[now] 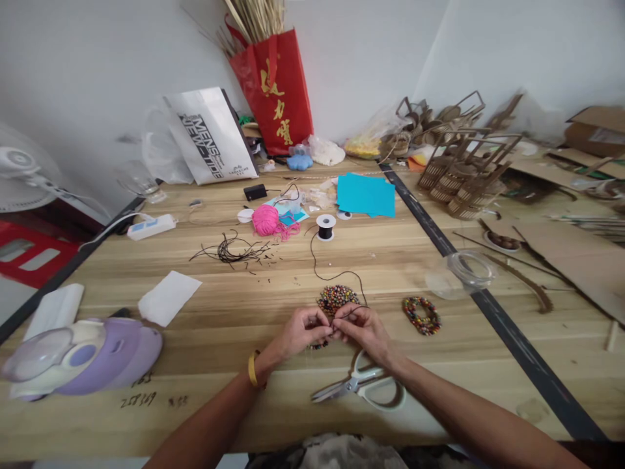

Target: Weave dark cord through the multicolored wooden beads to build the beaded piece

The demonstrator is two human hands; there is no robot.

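Observation:
My left hand (306, 329) and my right hand (362, 327) meet at the fingertips, both pinching a thin black cord (362, 286). That cord runs in a loose curve from a white spool (325, 228) wound with black thread. Just beyond my fingers lies a heap of multicoloured beads (338, 298), partly covered by my hands. A few more beads (318, 344) show under my left hand. To the right rests a coil of strung beads (422, 316). Scissors (359, 384) with pale green handles lie below my right hand. What exactly sits between my fingertips is too small to make out.
Cut black cords (229, 250) and pink yarn (266, 220) lie farther back. A purple and white device (97, 355) stands left, near white paper (169, 298). Blue sheets (366, 195), a clear round container (463, 272) and small woven baskets (463, 185) occupy the back and right.

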